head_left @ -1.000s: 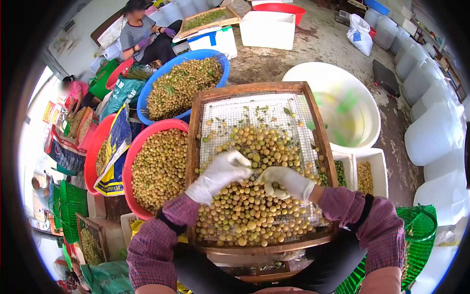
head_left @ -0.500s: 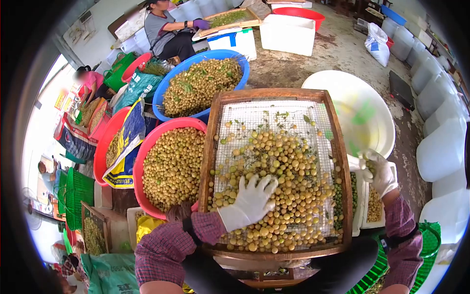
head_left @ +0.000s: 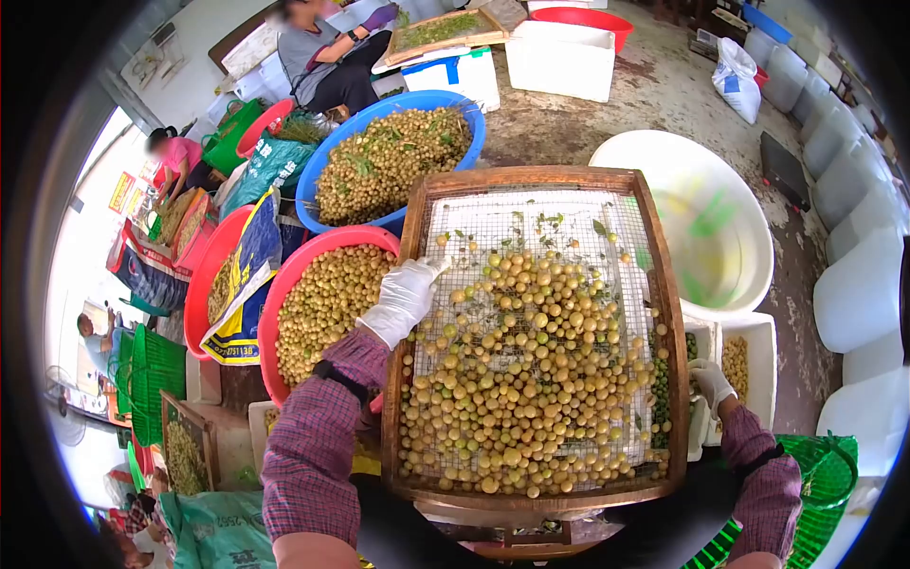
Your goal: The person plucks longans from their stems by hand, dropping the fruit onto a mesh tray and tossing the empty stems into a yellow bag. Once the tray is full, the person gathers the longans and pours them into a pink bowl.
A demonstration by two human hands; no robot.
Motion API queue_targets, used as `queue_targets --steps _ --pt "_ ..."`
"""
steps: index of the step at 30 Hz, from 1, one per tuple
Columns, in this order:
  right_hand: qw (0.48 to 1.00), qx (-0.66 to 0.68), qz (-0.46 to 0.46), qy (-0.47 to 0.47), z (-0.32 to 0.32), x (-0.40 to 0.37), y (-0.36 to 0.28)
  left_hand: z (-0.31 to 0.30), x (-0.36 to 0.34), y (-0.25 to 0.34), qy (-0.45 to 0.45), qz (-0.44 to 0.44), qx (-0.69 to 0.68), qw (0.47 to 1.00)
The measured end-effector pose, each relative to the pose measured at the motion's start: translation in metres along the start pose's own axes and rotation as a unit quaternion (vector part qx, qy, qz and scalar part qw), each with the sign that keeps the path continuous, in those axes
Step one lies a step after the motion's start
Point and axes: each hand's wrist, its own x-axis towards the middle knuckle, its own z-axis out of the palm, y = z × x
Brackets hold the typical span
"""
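Note:
A wooden-framed wire-mesh sieve tray (head_left: 654, 247) lies in front of me, covered with several small yellow-green round fruits (head_left: 531, 360) and bits of leaf. My left hand (head_left: 403, 299), in a white glove, rests flat at the tray's left edge on the fruits, fingers apart. My right hand (head_left: 711, 382), also gloved, is low beside the tray's right rim, over the white boxes (head_left: 754, 332); whether it holds a fruit is unclear. Both arms wear plaid sleeves.
A red basin (head_left: 284, 284) and a blue basin (head_left: 445, 100) full of fruit stand to the left and behind. A big white tub (head_left: 749, 218) sits right. Green baskets (head_left: 815, 474), white containers and other seated people surround the area.
My left hand slid from the tray's lower middle up to its left edge. My right hand dropped from above the white boxes to beside the tray's right rim.

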Motion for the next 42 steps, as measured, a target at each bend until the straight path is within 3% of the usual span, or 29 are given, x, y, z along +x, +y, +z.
queue_targets --steps 2,4,5,6,7,8,9,11,15,17,21,23,25,26,29,31,33,35,36,40,41,42 --pt "1.000 -0.019 -0.006 -0.006 0.002 0.001 -0.003 -0.009 -0.001 0.014 -0.018 -0.040 0.028 0.999" --pt "0.998 -0.006 -0.037 -0.044 0.005 -0.002 -0.004 -0.015 -0.004 0.015 -0.005 -0.100 -0.081 0.992" --pt "0.991 -0.067 -0.110 -0.031 0.001 0.009 0.005 -0.017 -0.003 0.014 0.005 -0.129 -0.135 0.982" --pt "0.975 -0.126 -0.183 -0.017 -0.005 0.025 0.017 -0.016 -0.009 0.002 0.037 -0.063 -0.151 0.986" --pt "0.950 -0.184 -0.253 -0.003 -0.015 0.038 0.028 -0.025 -0.015 0.000 -0.020 -0.069 -0.125 0.989" --pt "0.918 -0.272 -0.275 0.084 -0.017 0.034 0.019 -0.039 -0.021 0.001 -0.077 -0.075 -0.099 0.989" --pt "0.925 -0.256 -0.257 0.112 -0.019 0.030 0.011 -0.048 -0.028 0.001 -0.134 -0.080 -0.073 0.985" --pt "0.935 -0.224 -0.219 0.168 -0.002 -0.022 -0.058 -0.051 -0.045 0.004 -0.181 -0.043 -0.018 0.982" --pt "0.924 -0.157 -0.312 0.154 0.029 -0.073 -0.129 -0.034 -0.063 0.010 -0.196 -0.048 0.055 0.978" --pt "0.916 -0.154 -0.367 0.049 0.062 -0.112 -0.161 -0.022 -0.064 0.003 -0.156 -0.008 0.093 0.983" --pt "0.795 -0.309 -0.517 -0.065 0.135 -0.111 -0.175 -0.027 -0.067 0.004 -0.177 0.012 0.055 0.983" --pt "0.693 -0.389 -0.602 -0.079 0.173 -0.084 -0.166 -0.038 -0.069 0.011 -0.189 -0.014 -0.059 0.980" --pt "0.664 -0.471 -0.573 -0.096 0.197 -0.074 -0.170 -0.042 -0.076 0.016 -0.192 -0.040 -0.195 0.961" --pt "0.644 -0.509 -0.560 -0.109 0.208 -0.070 -0.175 -0.051 -0.078 0.022 -0.256 -0.141 -0.337 0.895" --pt "0.571 -0.593 -0.560 -0.092 0.226 -0.068 -0.181 -0.070 -0.084 0.016 -0.192 -0.207 -0.526 0.802" --pt "0.598 -0.591 -0.530 -0.105 0.229 -0.076 -0.186 -0.083 -0.086 0.012 -0.166 -0.240 -0.542 0.788" --pt "0.629 -0.578 -0.508 -0.110 0.226 -0.090 -0.193 -0.085 -0.092 0.012 -0.222 -0.199 -0.425 0.855" --pt "0.625 -0.605 -0.485 -0.096 0.224 -0.082 -0.186 -0.066 -0.104 0.006 -0.168 0.023 -0.211 0.963" --pt "0.633 -0.606 -0.474 -0.090 0.224 -0.084 -0.183 -0.060 -0.110 0.007 -0.210 -0.004 -0.151 0.966" --pt "0.660 -0.593 -0.452 -0.095 0.224 -0.089 -0.179 -0.050 -0.132 0.021 -0.198 0.014 0.009 0.980" --pt "0.669 -0.585 -0.447 -0.097 0.225 -0.089 -0.178 -0.046 -0.133 0.023 -0.202 0.025 -0.032 0.979" --pt "0.713 -0.497 -0.482 -0.110 0.228 -0.090 -0.175 -0.043 -0.134 0.025 -0.204 0.035 -0.073 0.976"
